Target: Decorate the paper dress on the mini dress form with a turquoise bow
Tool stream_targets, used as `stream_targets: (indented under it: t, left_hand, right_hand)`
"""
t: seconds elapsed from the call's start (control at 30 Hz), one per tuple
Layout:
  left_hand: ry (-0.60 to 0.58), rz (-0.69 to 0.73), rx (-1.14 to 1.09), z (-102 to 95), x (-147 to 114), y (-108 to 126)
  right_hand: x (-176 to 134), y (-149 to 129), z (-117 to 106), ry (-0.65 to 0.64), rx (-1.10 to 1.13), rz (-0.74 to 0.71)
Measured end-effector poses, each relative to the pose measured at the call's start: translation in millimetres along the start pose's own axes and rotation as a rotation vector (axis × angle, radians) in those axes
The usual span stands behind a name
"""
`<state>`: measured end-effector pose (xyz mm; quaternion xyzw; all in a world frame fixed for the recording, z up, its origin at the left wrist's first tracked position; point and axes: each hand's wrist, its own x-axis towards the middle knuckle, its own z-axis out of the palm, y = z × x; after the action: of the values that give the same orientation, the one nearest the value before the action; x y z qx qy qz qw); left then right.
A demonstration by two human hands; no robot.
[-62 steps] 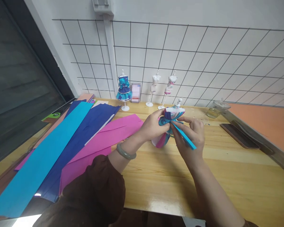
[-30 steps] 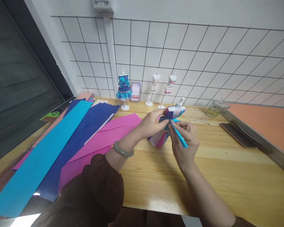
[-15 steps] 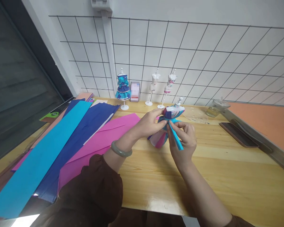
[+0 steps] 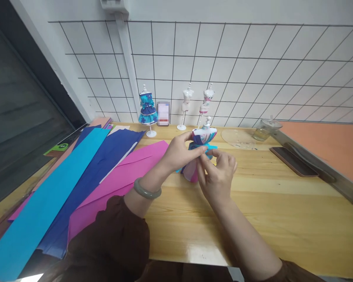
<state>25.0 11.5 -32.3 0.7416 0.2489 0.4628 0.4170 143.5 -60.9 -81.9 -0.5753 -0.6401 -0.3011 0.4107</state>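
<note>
A miniature dress form [image 4: 205,136] wears a paper dress with a white, pink and blue bodice and a light blue band at the waist. Its skirt [image 4: 191,172] shows white and pink panels, partly hidden by my hands. My left hand [image 4: 181,152] is closed around the form's left side, thumb pressed on the front of the waist. With fingertips pinched at the same spot, my right hand [image 4: 219,172] works on the light blue strip [image 4: 212,148], most of which is hidden.
Long blue, navy and pink paper sheets [image 4: 135,168] cover the left side of the table. Behind stand a dressed form [image 4: 148,111], a phone [image 4: 163,113] and two white forms [image 4: 186,102]. A glass jar [image 4: 264,129] and a dark tray [image 4: 294,161] lie right.
The strip's loose end, which hung down in front of my right hand, no longer shows there; some light blue now appears left of the skirt. The view has turned slightly right.
</note>
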Motion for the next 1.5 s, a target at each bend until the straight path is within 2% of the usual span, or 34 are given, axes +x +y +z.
stream_targets:
  t: [0.17,0.33,0.47,0.57,0.67,0.8,0.9,1.13,1.37,1.5]
  left_hand:
    - [0.064,-0.095,0.014,-1.5,-0.7,4.8]
    - [0.114,-0.125,0.057,-3.8,-0.9,8.1]
    - [0.112,-0.087,0.110,-8.3,1.0,6.8]
    - [0.123,-0.038,0.174,-11.0,2.0,4.8]
    - [0.124,-0.005,0.229,-11.6,1.8,3.2]
    - [0.101,0.014,0.255,-10.5,0.4,3.1]
    - [0.085,0.029,0.254,-9.5,-0.5,4.0]
    - [0.090,0.023,0.259,-9.6,0.4,1.4]
    - [0.084,0.022,0.217,-9.1,0.8,1.4]
    - [0.089,0.017,0.224,-8.6,0.7,3.6]
  right_hand:
    - [0.1,-3.2,-0.4,-0.016,-0.009,0.011]
    - [0.7,-3.8,-0.7,-0.007,0.023,-0.003]
    - [-1.5,-0.2,1.0,0.027,0.202,0.008]
    - [-2.8,4.7,2.7,0.093,0.457,0.155]
    - [-1.4,10.3,3.2,0.109,0.698,0.428]
    - [2.9,15.2,3.2,0.022,1.038,0.820]
    - [5.6,16.4,4.0,-0.033,1.189,0.994]
    - [6.8,20.7,5.9,-0.101,1.491,1.229]
    - [9.9,15.4,0.1,-0.286,1.630,1.210]
    - [10.9,11.7,-2.2,-0.281,1.697,1.218]
